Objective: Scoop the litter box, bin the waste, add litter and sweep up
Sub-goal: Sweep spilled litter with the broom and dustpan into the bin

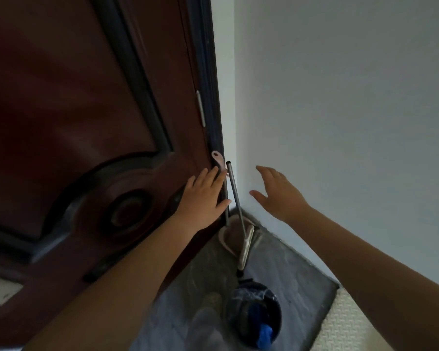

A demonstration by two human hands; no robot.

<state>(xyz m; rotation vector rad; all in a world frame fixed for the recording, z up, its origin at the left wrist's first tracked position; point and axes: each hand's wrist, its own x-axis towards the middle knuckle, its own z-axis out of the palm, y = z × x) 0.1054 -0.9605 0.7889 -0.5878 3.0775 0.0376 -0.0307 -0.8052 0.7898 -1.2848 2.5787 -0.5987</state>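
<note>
Where the dark red-brown door (pixel 86 122) meets the white wall (pixel 340 97), the broom pole (pixel 235 196), a bare metal tube with its top end free, leans in the corner. It runs down to the cream broom head (pixel 247 247) near the floor. Just left of it stands the darker dustpan pole (pixel 225 188), topped by a pink tab (pixel 217 158), which leads down to the cream dustpan (pixel 226 239) behind the broom head.

Both poles lie in the gap between my two hands. My left hand (pixel 205 196) is released, fingers straight and close together, laid flat over the door's edge. Its fingertips end just below the pink tab, and its thumb (pixel 223 203) overlaps the dustpan pole, though I cannot tell whether it touches. My right hand (pixel 276 193) is likewise released, fingers spread, held before the wall to the right of the broom pole and apart from it. Neither hand grasps anything.

Below the broom head, nearer to me, stands a round dark bin (pixel 276 307) lined with a bag, with a blue object (pixel 264 335) inside. Bin, broom and dustpan rest on a grey floor covering (pixel 289 274). A white textured mat (pixel 345 323) adjoins it at lower right. A metal hinge (pixel 200 107) shows on the door's edge above the hands.
</note>
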